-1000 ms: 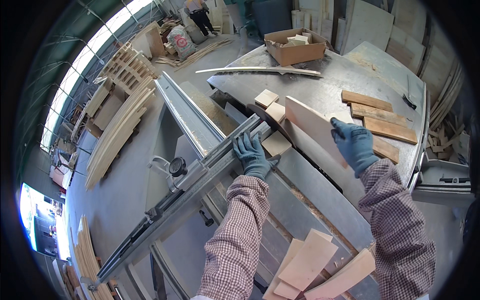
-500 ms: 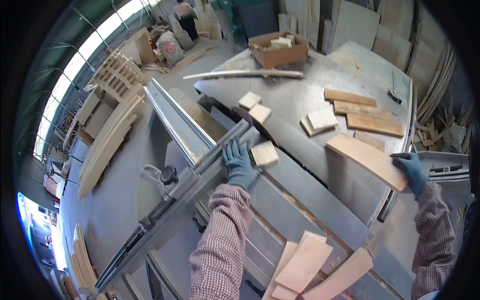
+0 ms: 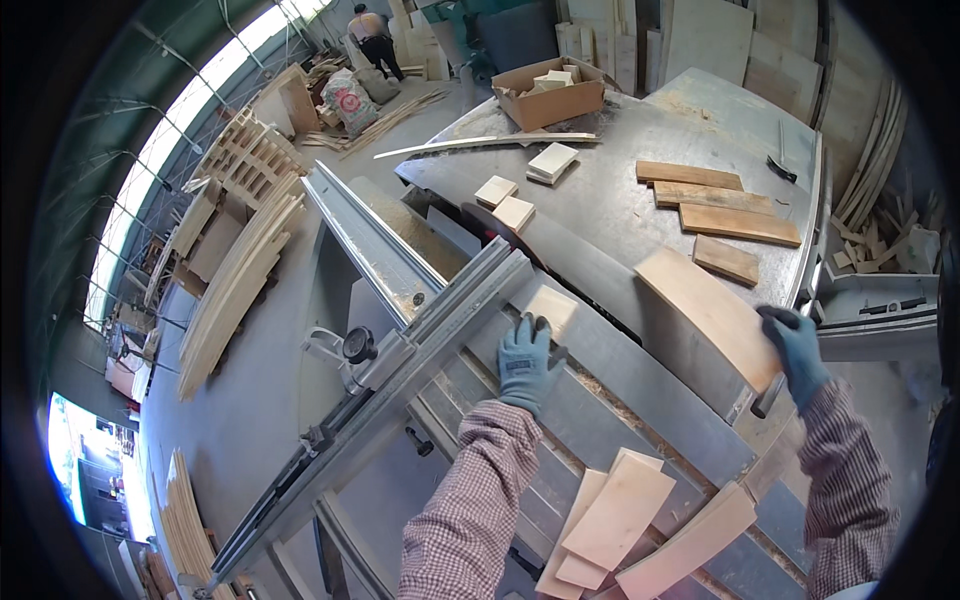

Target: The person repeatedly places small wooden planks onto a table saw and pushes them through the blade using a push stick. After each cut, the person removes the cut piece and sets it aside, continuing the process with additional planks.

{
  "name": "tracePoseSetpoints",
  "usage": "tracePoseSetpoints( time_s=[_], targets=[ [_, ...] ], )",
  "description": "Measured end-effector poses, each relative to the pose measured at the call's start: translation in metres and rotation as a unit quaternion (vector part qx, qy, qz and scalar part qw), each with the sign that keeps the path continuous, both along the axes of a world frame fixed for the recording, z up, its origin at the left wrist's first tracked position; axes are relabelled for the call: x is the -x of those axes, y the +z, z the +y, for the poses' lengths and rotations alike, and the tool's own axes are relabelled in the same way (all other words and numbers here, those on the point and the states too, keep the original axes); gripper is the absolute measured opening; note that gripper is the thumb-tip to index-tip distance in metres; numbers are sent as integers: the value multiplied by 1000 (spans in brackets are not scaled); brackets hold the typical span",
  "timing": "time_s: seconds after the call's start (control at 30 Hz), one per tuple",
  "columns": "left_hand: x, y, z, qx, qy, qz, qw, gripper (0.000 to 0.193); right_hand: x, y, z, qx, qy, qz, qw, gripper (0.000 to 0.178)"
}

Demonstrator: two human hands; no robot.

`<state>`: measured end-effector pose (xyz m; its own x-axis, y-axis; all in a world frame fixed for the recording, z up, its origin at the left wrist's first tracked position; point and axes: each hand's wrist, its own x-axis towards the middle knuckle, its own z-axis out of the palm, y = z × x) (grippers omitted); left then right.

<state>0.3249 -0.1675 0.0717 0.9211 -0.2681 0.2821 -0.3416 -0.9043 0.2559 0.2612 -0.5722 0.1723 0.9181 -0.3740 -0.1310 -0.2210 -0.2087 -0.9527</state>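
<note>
Pale planks (image 3: 622, 505) are lying piled at the counter's (image 3: 610, 200) near edge. Left hand (image 3: 527, 372): fingers ungripped, overlapping a small pale block's (image 3: 552, 305) near edge. Right hand (image 3: 797, 350): fingers are grasping a pale board's (image 3: 708, 312) end by the counter's near right corner. Brown strips (image 3: 740, 224) are lying toward the right edge; a cardboard box (image 3: 548, 108) is standing at the far edge.

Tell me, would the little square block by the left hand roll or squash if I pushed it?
The block would probably slide, not roll, because it lies flat and has square corners. It looks like solid wood, so it should feel stiff. It's likely light to lift, being small beside the left hand.
</note>
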Motion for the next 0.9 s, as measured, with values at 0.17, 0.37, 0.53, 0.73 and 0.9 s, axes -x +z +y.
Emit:
tracePoseSetpoints(
  time_s=[0.17, 0.37, 0.53, 0.73, 0.9],
  targets=[
    [2, 16, -26, 101, 66, 43, 992, 52, 90, 5, -41, -33, -32, 8, 999, 26],
    [-7, 28, -52, 95, 114, 214, 966, 64, 152, 28, -41, -26, -67, 25, 997, 26],
    [-23, 42, -67, 29, 38, 271, 961, 61, 168, 37, -43, -42, -62, 12, 997, 32],
    [-70, 12, -83, 609, 181, 274, 722, 57, 177, 42, -32, -77, -56, -3, 995, 38],
    [-63, 79, -119, 857, -29, 147, 493, 47, 186, 49, -42, -56, -68, -13, 996, 35]
  ],
)
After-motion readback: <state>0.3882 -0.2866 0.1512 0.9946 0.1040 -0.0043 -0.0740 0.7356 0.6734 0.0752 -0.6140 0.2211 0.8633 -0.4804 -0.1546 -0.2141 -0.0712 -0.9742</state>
